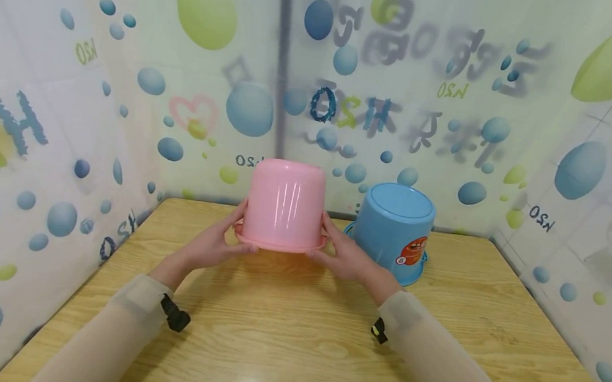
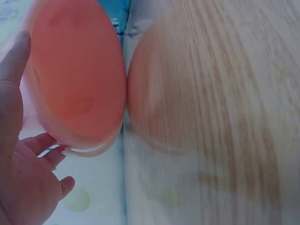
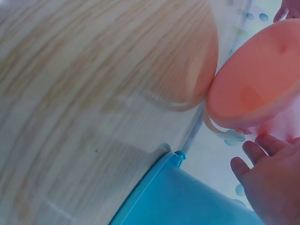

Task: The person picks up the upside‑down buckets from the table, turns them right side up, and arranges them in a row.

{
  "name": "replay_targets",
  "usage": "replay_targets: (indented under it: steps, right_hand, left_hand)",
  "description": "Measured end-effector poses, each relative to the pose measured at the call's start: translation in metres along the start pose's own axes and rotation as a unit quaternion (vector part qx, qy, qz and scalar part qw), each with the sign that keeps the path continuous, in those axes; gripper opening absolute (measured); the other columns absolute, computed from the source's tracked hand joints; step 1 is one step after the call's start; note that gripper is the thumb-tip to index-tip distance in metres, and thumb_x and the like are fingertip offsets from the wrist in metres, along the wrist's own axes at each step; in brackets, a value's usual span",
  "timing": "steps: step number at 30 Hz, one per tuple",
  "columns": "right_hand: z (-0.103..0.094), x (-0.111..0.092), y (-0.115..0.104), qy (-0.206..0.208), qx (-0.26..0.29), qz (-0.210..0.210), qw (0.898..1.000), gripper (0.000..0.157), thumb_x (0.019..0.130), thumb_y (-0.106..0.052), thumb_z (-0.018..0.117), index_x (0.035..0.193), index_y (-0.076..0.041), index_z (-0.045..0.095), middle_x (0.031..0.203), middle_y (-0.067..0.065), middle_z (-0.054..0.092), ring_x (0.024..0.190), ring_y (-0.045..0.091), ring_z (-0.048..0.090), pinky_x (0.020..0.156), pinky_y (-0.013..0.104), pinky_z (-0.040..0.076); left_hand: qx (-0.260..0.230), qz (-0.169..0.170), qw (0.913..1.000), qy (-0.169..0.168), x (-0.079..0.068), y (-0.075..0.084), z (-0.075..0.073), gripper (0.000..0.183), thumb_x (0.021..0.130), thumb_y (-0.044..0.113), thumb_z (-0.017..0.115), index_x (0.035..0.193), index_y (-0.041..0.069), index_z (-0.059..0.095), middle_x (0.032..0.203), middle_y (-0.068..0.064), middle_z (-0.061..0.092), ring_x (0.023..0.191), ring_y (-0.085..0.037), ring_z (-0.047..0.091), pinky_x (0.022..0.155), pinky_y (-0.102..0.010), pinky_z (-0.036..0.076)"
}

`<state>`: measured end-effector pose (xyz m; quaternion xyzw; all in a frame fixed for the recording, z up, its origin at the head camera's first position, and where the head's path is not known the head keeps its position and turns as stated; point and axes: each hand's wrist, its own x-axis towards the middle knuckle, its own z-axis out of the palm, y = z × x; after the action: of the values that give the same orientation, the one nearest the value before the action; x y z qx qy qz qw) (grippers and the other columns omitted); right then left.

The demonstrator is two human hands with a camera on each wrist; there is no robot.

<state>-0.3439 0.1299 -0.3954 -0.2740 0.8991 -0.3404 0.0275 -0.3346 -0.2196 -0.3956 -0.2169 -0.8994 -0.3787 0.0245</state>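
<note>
Pale cloth walls (image 1: 196, 70) with blue and green spots enclose the far, left and right sides, so side room ends at the worktop (image 1: 280, 348), whose wood surface spreads widest on the near side. The blue bucket (image 1: 381, 235) stands upside down close to the worktop's far edge, right of centre, with wood surface running between it and the right edge. Left of it, near the far edge, the pink bucket (image 1: 285, 207) is held base up, its opening turned down and somewhat toward the near side; whether the far part of its rim touches the worktop I cannot tell. Two light sleeves (image 1: 104, 331) reach in from the near side, well apart, leaving a broad stretch of wood between them. The left hand (image 1: 215, 244) grips the pink bucket's left side at the rim, thumb toward the near edge and fingers along the wall. The right hand (image 1: 347, 253) grips the opposite side, occupying the narrow gap between the buckets, its wrist in front of the blue one. Dark bands (image 1: 176, 314) sit at both cuffs. Smallest, a red label (image 1: 414, 250) marks the blue bucket's near right side.
</note>
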Motion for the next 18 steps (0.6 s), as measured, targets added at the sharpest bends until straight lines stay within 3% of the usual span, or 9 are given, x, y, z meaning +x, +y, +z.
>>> replay_targets:
  steps: [9,18]
  right_hand:
    - [-0.001,-0.005,-0.007,0.013,0.035,0.001,0.999,0.090,0.096,-0.069,0.052,0.160,-0.046,-0.008,0.169,-0.019,0.003,0.156,0.024,0.021,0.121,0.056,0.030]
    - [-0.003,-0.009,-0.015,0.031,0.075,0.023,0.996,0.080,0.099,-0.069,0.042,0.161,-0.045,-0.002,0.170,-0.008,0.018,0.153,0.028,0.031,0.121,0.058,0.030]
  left_hand:
    - [0.005,0.003,0.9998,0.018,-0.001,0.009,-0.005,0.096,0.090,0.060,0.070,0.161,0.047,0.006,0.170,0.008,0.018,0.153,-0.036,0.027,0.116,-0.066,0.031]
    - [-0.001,0.012,0.9995,0.030,-0.007,0.017,-0.012,0.086,0.092,0.058,0.069,0.159,0.051,0.016,0.168,0.003,0.027,0.152,-0.035,0.031,0.113,-0.067,0.034]
